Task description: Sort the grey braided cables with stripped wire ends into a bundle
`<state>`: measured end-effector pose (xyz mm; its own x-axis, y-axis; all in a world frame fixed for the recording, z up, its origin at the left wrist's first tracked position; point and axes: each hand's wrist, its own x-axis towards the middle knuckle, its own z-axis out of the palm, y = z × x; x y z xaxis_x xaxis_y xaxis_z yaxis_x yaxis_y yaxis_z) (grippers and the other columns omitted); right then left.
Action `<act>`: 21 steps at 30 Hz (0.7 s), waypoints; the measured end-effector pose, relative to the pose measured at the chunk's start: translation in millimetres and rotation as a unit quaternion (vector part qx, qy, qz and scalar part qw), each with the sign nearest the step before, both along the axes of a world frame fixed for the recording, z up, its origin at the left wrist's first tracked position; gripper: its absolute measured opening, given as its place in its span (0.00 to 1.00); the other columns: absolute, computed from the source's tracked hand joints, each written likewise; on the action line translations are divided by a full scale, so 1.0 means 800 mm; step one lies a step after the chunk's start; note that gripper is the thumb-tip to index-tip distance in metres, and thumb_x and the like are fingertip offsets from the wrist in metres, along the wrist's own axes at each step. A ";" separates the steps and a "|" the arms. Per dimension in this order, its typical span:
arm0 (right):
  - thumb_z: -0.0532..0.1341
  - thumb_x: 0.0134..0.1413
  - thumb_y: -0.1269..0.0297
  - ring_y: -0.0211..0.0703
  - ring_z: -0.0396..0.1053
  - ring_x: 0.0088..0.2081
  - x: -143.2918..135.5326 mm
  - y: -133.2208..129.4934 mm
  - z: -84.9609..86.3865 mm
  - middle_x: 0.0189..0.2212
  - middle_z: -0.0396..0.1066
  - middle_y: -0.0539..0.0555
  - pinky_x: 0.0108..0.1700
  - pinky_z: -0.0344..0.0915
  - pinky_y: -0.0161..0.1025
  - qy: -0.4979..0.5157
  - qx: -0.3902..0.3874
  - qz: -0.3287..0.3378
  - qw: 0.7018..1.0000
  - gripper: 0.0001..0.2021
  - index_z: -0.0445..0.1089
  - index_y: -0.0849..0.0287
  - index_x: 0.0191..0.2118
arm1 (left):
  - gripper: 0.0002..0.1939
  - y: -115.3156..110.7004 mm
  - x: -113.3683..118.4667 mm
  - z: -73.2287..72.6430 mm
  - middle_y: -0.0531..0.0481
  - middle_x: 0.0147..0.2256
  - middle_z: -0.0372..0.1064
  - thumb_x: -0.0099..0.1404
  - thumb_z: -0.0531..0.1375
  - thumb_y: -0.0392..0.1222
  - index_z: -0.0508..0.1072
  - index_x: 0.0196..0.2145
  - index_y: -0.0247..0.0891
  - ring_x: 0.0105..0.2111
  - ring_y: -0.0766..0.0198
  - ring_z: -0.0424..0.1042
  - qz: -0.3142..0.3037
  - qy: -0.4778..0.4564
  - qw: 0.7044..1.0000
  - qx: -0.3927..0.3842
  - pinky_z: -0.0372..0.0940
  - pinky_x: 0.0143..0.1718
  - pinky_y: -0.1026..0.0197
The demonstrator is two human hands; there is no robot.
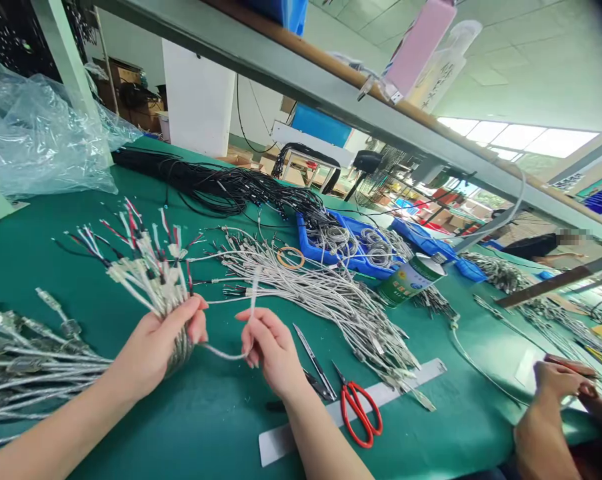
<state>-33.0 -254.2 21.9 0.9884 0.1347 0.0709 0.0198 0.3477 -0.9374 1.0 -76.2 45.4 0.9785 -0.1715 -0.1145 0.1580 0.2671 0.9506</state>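
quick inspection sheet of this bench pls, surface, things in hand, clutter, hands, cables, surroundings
surface: green cloth-covered bench, metal ruler strip lying on it
job's things: bundle of white braided cables with red and black leads; single white cable
clutter: red-handled scissors, slim metal snips, green tin can on its side, blue plastic tray
hands: left hand grips the bundle; right hand pinches the single cable
cables: loose white pile, black bundle
surroundings: clear plastic bag, co-worker's hand

Left hand (153,347) gripping cable bundle (151,267), right hand (271,347) pinching one cable (253,293), red scissors (355,410) nearby
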 end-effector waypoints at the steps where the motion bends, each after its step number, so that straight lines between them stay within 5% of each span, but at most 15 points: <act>1: 0.60 0.61 0.52 0.30 0.52 0.16 0.000 -0.002 0.002 0.20 0.63 0.48 0.19 0.49 0.30 0.003 -0.007 0.022 1.000 0.16 0.69 0.62 0.40 | 0.12 0.004 0.005 0.007 0.56 0.17 0.55 0.66 0.60 0.46 0.71 0.27 0.37 0.20 0.70 0.57 0.020 0.041 0.996 -0.074 0.61 0.23 0.69; 4: 0.59 0.62 0.51 0.31 0.52 0.17 -0.001 -0.012 0.011 0.17 0.62 0.49 0.20 0.49 0.31 -0.021 0.006 0.017 1.000 0.17 0.70 0.62 0.35 | 0.10 0.025 0.021 0.039 0.58 0.15 0.48 0.66 0.57 0.33 0.67 0.25 0.35 0.15 0.74 0.48 0.079 0.132 0.961 -0.232 0.52 0.14 0.73; 9: 0.60 0.59 0.48 0.40 0.61 0.29 -0.002 -0.030 0.036 0.15 0.58 0.49 0.40 0.65 0.39 -0.113 0.069 -0.075 0.988 0.20 0.60 0.58 0.25 | 0.07 0.064 0.033 0.074 0.58 0.13 0.47 0.67 0.56 0.34 0.72 0.33 0.42 0.13 0.72 0.43 0.132 0.060 0.954 -0.263 0.54 0.11 0.76; 12: 0.58 0.61 0.47 0.37 0.58 0.24 -0.008 -0.023 0.039 0.14 0.51 0.46 0.35 0.67 0.38 -0.104 0.054 -0.019 0.993 0.20 0.58 0.58 0.26 | 0.03 0.055 0.022 0.063 0.56 0.16 0.58 0.63 0.61 0.39 0.73 0.31 0.39 0.15 0.72 0.56 0.106 0.085 0.967 -0.214 0.62 0.14 0.74; 14: 0.57 0.63 0.48 0.32 0.49 0.17 -0.014 -0.009 0.031 0.14 0.47 0.43 0.23 0.60 0.31 -0.061 0.013 0.052 0.997 0.19 0.61 0.58 0.29 | 0.05 0.036 0.008 0.047 0.48 0.27 0.72 0.60 0.65 0.41 0.75 0.32 0.36 0.27 0.63 0.72 0.061 0.140 0.978 -0.142 0.74 0.28 0.64; 17: 0.56 0.63 0.46 0.28 0.44 0.15 -0.020 0.016 0.014 0.14 0.47 0.42 0.17 0.48 0.28 0.001 -0.086 0.109 0.990 0.20 0.63 0.60 0.33 | 0.16 0.009 -0.011 0.025 0.42 0.40 0.75 0.59 0.67 0.48 0.76 0.41 0.35 0.44 0.54 0.74 -0.055 0.137 0.983 -0.109 0.74 0.43 0.60; 21: 0.59 0.59 0.45 0.29 0.49 0.19 -0.022 0.033 0.003 0.18 0.53 0.44 0.21 0.47 0.29 0.006 -0.167 0.104 0.980 0.20 0.63 0.61 0.33 | 0.15 0.009 -0.017 0.030 0.51 0.25 0.69 0.60 0.66 0.51 0.77 0.36 0.35 0.29 0.65 0.71 -0.063 0.020 0.991 -0.115 0.73 0.42 0.62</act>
<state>-50.2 -227.8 24.2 0.9378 0.3464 -0.0224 -0.0300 0.0165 -0.9994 -12.5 -69.4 69.0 0.9431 -0.3185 -0.0957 0.2397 0.4515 0.8594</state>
